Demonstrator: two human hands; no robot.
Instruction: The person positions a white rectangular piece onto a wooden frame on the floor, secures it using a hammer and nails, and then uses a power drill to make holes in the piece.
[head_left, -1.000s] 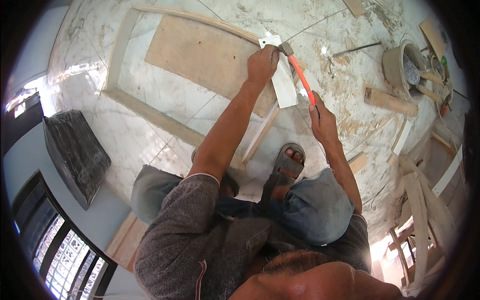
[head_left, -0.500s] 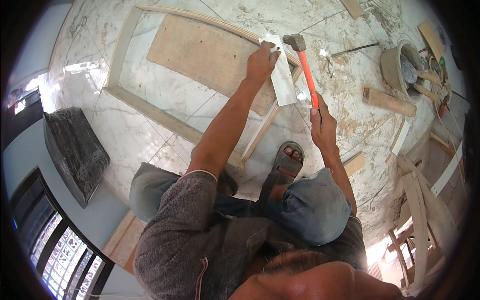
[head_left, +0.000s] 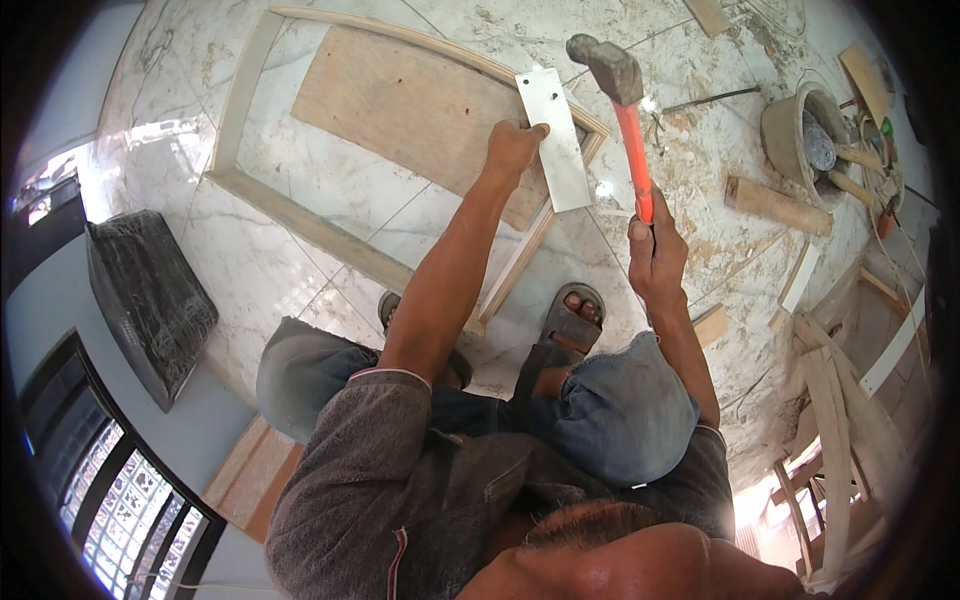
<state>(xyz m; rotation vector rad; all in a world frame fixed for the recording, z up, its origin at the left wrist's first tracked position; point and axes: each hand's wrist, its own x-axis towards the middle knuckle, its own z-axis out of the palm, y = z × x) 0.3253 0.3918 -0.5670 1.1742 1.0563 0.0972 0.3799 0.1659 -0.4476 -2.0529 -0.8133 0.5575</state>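
My left hand is closed on the left edge of a flat white strip, its thumb on the strip's face. Near the far end of the strip are two small dark spots, one of which looks like a nail standing up. The strip lies over the right-hand corner of a rectangular wooden frame on the floor. To the right of the strip, my right hand grips a hammer by its orange handle. The hammer's dark grey head is raised, apart from the strip.
A plywood panel lies inside the frame. Farther right are a bucket with tools, a wood block, a thin metal rod and piled boards. A black tub-like object leans by the left wall.
My left hand has slid nearer along the strip, uncovering the dark spots at its far end. My right hand has lifted the hammer and shifted slightly right.
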